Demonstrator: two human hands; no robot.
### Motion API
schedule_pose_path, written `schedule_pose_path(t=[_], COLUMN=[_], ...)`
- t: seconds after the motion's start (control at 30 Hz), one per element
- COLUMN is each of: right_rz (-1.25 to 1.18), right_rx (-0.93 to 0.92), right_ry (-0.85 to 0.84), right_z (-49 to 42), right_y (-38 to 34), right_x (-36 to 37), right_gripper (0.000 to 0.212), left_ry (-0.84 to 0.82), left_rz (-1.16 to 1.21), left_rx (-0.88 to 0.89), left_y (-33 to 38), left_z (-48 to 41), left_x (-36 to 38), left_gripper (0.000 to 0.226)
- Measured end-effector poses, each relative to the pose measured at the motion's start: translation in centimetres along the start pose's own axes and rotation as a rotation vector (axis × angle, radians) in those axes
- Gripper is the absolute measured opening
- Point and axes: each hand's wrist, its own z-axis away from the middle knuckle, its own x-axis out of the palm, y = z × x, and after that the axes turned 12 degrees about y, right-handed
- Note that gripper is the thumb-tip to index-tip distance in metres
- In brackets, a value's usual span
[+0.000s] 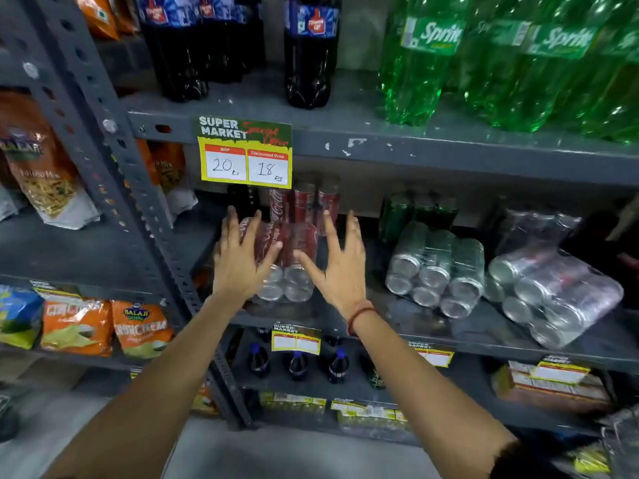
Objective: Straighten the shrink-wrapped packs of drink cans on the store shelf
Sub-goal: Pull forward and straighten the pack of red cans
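Both my hands are raised to the red cola pack [281, 257] at the left end of the middle shelf [449, 335], one on either flank. My left hand [238, 261] is spread, fingers fanned, its palm over the pack's left side and apparently touching the wrap — contact cannot be confirmed through the blur. My right hand [340, 267] is likewise spread and gripping nothing; its thumb reaches in toward the pack's right face, while the fingers stand clear of it, so this hand appears just beside the pack, not yet on it.

The pack lies on its side, can ends facing me, long axis running front to back into the shelf. It sits directly ahead, between the two palms; the left hand is the nearer.

Upright red cans [304, 202] stand close behind it. Two further packs — a green-tinted pack [437, 267] and a clear-wrapped pack [549, 295] — lie skewed to the right, well apart from either hand.

Judgement: the next move calls for closing the right palm inward, then squaring the pack to the shelf edge
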Motion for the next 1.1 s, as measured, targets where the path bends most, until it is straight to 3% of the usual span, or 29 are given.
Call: schedule_pose_path(t=[0.17, 0.27, 0.43, 0.63, 0.77, 0.9, 1.0, 1.1], right_rz=[-0.292, -0.339, -0.323, -0.344, -0.420, -0.403, -0.370, -0.300], right_rx=[0.411, 0.478, 0.512, 0.511, 0.494, 0.322, 0.180, 0.062], right_ry=[-0.491, -0.738, -0.890, -0.844, -0.798, -0.636, -0.522, -0.423], right_z=[-4.2, -5.5, -6.9, -6.2, -5.3, -2.7, 0.0, 2.0], right_y=[0.5, 1.7, 2.5, 2.8, 3.0, 2.5, 2.9, 4.1], right_x=[4.1, 6.0, 7.5, 7.7, 7.4, 6.0, 5.2, 5.3], right_gripper=[0.109, 0.128, 0.137, 0.155, 0.148, 0.146, 0.145, 0.139], left_ry=[-0.348, -0.439, -0.464, -0.405, -0.289, -0.176, 0.040, 0.112], left_rz=[0.118, 0.078, 0.187, 0.262, 0.318, 0.482, 0.319, 0.274], left_rx=[-0.256, -0.259, -0.357, -0.385, -0.346, -0.325, -0.219, -0.211], left_y=[-2.7, -4.6, -5.7, -5.4, -4.3, -3.8, -3.1, -2.6], left_z=[-5.1, -6.7, -7.7, -6.8, -5.4, -2.3, 1.3, 3.7], left_x=[3.0, 4.0, 4.6, 4.6, 4.0, 2.3, 2.2, 3.1], left_gripper=[0.087, 0.093, 0.126, 0.118, 0.107, 0.107, 0.107, 0.107])
